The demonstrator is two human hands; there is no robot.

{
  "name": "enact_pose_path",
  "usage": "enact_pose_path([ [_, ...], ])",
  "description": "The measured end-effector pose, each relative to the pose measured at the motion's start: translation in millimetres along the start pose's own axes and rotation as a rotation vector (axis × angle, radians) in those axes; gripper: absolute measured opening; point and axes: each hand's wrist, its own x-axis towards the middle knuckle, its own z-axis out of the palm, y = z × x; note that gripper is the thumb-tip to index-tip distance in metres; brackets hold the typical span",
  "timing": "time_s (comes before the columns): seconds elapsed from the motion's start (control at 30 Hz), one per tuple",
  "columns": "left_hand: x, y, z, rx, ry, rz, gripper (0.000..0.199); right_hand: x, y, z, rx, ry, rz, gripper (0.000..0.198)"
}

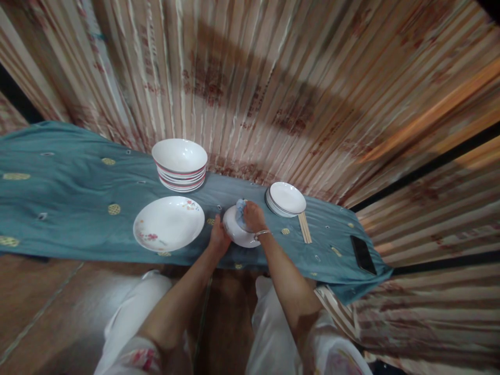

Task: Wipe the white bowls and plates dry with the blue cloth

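Firstly, right hand [254, 216]: its fingers are closed together around a pale blue cloth [241, 211], which lies against the back part of the white dish.
Left hand [220, 238]: it touches the left edge of the white dish [240, 237]; the thumb points away from the body, the other fingers are partly hidden, so I cannot tell whether they clamp it.
White dish: it is between the two hands, right of the left fingers and under the right ones, near the front edge of the surface [78, 187]; being round, it shows no long axis.
Nearer hand: both reach the dish, but the right is over it and the left only beside.
Flowered plate [172, 226]: left of the left hand, apart.
Bowl stack [182, 179]: behind this plate.
Small plates [286, 198]: piled to the right, with chopsticks [305, 229] just beside.
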Motion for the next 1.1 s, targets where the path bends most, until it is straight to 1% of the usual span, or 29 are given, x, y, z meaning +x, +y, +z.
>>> enact_pose_path([
  [0.1,1,0,-1,0.003,0.018,-0.002,0.058,-1,6,-6,0.023,-0.066,0.122,0.026],
  [0.2,1,0,0,-0.001,0.035,0.004,0.057,-5,11,-13,0.048,-0.112,0.213,0.027],
  [0.3,0,0,0,0.000,0.031,0.008,0.057,-11,15,-18,0.075,-0.134,0.278,0.027],
  [0.43,-3,0,1,0.002,0.026,-0.004,0.058,-21,19,-22,0.113,-0.130,0.341,0.026],
  [0.73,-2,-1,0,-0.019,0.032,0.001,0.055,-47,23,-18,0.192,-0.037,0.455,0.026],
  [0.93,4,0,-5,0.002,-0.022,-0.025,0.057,-65,22,-9,0.249,0.057,0.465,0.026],
  [1.1,1,0,-2,-0.013,-0.017,-0.005,0.058,-81,19,2,0.305,0.158,0.458,0.030],
])
